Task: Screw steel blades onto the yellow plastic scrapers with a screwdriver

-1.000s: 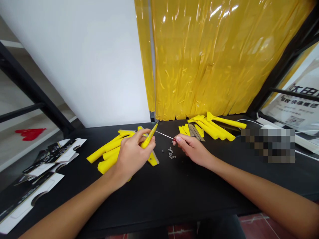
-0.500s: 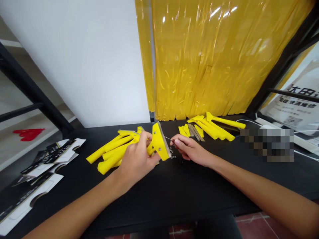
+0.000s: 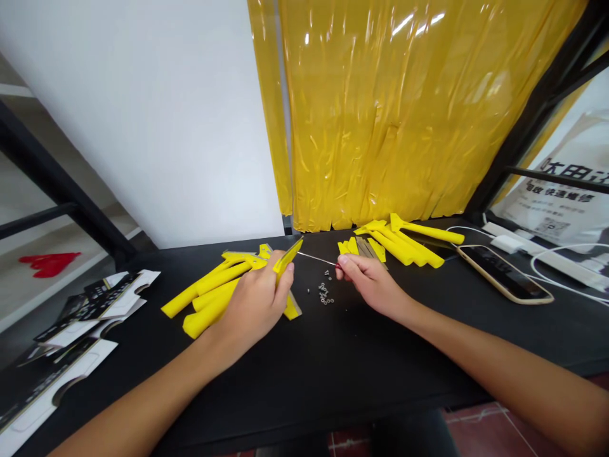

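Note:
My left hand (image 3: 259,298) is closed around a yellow scraper (image 3: 288,259), whose head is turned nearly edge-on to me. Fingers and palm hide most of its handle. Between the fingertips of my right hand (image 3: 373,282) is a thin screwdriver (image 3: 318,258) with a red grip, its shaft pointing left at the scraper head. Whether the tip touches a screw I cannot tell. Below the shaft, small screws and nuts (image 3: 324,293) lie scattered. Several yellow scrapers (image 3: 209,292) rest beside and behind my left hand.
Yellow handles (image 3: 404,244) lie at the back right, near flat yellow plates and grey blades (image 3: 365,247). A phone (image 3: 504,274), white cables and a power strip (image 3: 547,254) are on the right. Printed cardboard sleeves (image 3: 95,317) are piled left. A yellow plastic curtain (image 3: 380,114) hangs behind.
The scraper in my left hand has turned from its broad face to nearly edge-on. My right hand has drawn slightly away from it, showing more screwdriver shaft and the loose screws.

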The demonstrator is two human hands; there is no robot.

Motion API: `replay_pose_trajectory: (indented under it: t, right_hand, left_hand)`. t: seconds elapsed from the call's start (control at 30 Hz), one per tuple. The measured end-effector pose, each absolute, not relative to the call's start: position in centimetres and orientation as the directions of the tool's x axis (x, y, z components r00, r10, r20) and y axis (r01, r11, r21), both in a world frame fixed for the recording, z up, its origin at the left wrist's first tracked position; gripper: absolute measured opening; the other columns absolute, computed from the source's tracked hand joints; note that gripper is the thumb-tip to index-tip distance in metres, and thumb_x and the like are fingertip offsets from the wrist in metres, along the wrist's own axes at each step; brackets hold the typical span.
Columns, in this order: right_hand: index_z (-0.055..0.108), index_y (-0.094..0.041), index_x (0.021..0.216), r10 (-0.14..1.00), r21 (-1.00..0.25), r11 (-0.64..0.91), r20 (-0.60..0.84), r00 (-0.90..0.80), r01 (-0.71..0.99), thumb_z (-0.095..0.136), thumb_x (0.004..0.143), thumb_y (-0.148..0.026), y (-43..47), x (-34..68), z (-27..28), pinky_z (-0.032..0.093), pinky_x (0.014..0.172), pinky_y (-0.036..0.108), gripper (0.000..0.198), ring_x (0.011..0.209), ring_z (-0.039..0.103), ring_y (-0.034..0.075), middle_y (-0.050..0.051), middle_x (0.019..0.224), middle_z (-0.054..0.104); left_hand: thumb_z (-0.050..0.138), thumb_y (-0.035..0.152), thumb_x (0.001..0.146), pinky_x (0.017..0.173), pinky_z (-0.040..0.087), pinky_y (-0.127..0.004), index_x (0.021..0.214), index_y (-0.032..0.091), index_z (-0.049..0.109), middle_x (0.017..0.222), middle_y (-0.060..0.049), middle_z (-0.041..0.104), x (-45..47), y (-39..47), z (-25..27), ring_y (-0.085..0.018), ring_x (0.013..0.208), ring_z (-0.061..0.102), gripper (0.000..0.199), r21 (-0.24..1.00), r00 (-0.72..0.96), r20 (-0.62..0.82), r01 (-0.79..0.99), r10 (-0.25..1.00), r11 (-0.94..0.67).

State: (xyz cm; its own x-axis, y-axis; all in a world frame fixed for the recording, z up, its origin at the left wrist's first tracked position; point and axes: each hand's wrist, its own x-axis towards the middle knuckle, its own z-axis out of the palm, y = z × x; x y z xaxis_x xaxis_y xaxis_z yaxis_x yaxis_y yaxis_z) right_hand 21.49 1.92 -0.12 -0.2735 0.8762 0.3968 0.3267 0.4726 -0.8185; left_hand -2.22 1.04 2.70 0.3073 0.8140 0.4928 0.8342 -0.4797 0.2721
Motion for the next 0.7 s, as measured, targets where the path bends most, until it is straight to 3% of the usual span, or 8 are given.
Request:
replay_pose_trajectory:
  t: [0.17,0.33,0.4,0.5,0.6,0.7]
  right_hand:
    - [0.057,-0.021,0.091,0.835,-0.694,0.55,0.453,-0.311,0.465,0.048,0.101,-0.042,1.21,21.51,0.52,0.035,0.061,0.026,0.025,0.064,0.048,0.013,-0.003,0.07,0.051]
    - [0.058,-0.02,0.084,0.847,-0.754,0.525,0.415,-0.333,0.395,0.045,0.102,-0.043,1.31,21.47,0.16,0.035,0.061,0.026,0.032,0.065,0.047,0.012,-0.002,0.071,0.051]
    - [0.057,-0.019,0.08,0.885,-0.85,0.435,0.343,-0.313,0.297,0.046,0.101,-0.046,1.43,21.3,-0.02,0.032,0.056,0.025,0.036,0.06,0.043,0.01,-0.003,0.068,0.048]
    - [0.053,-0.02,0.076,0.928,-0.984,0.167,0.136,-0.346,0.061,0.05,0.098,-0.051,1.4,20.92,-0.09,0.02,0.044,0.023,0.038,0.048,0.028,0.008,-0.007,0.059,0.036]
    - [0.049,-0.02,0.074,0.9,-0.985,-0.088,-0.015,-0.436,-0.147,0.055,0.096,-0.05,1.17,20.68,0.08,0.01,0.04,0.022,0.038,0.045,0.016,0.007,-0.009,0.056,0.028]
    - [0.045,-0.02,0.071,0.86,-0.943,-0.222,-0.069,-0.506,-0.247,0.058,0.095,-0.047,1.1,20.82,0.28,0.006,0.039,0.022,0.039,0.046,0.011,0.006,-0.01,0.056,0.022]
  left_hand:
    - [0.037,0.037,0.103,0.063,0.048,-0.032,0.107,0.016,0.063,0.083,-0.009,0.073,-2.23,1.18,2.63,-0.024,0.072,0.071,0.034,0.192,0.312,0.494,0.871,0.812,-0.452]
    - [0.04,0.04,0.102,0.056,0.044,-0.031,0.077,0.018,0.064,0.05,-0.002,0.057,-2.43,1.53,2.44,-0.021,0.053,0.063,0.041,0.211,0.297,0.506,0.868,0.81,-0.45]
    - [0.042,0.039,0.102,0.056,0.043,-0.031,0.07,0.02,0.061,0.045,0.0,0.051,-2.49,1.56,2.3,-0.021,0.05,0.061,0.042,0.205,0.29,0.524,0.869,0.801,-0.449]
    - [0.043,0.036,0.101,0.057,0.044,-0.03,0.066,0.021,0.059,0.044,0.001,0.048,-2.48,1.48,2.25,-0.02,0.05,0.06,0.042,0.198,0.306,0.537,0.86,0.786,-0.47]
    - [0.043,0.035,0.101,0.058,0.044,-0.03,0.066,0.021,0.059,0.046,0.002,0.049,-2.37,1.33,2.35,-0.019,0.051,0.061,0.041,0.207,0.303,0.53,0.86,0.792,-0.467]
    - [0.042,0.036,0.101,0.059,0.046,-0.03,0.068,0.02,0.06,0.051,0.0,0.055,-2.27,1.24,2.34,-0.019,0.053,0.063,0.04,0.202,0.297,0.525,0.866,0.797,-0.456]
